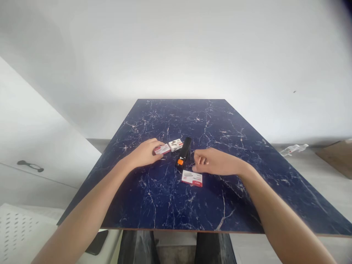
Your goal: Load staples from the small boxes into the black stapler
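Note:
My left hand [150,152] has its thumb and fingers around the edges of a small red and white staple box [162,149], which lies at the table's middle. Right beside it is a white box [176,145] with a dark clip printed on top. A black stapler [186,147] with an orange patch at its near end lies to the right of these boxes. My right hand [210,161] rests with curled fingers to the right of the stapler; I see nothing in them. Just below its thumb lies another red and white staple box [192,178], flat on the table.
The dark blue marbled table [176,209] reaches to the white wall. At left are a white cabinet with a dark handle [30,166], a perforated white seat [16,234] and a black phone [97,242]. A clear bottle [293,149] and cardboard [337,157] lie on the floor at right.

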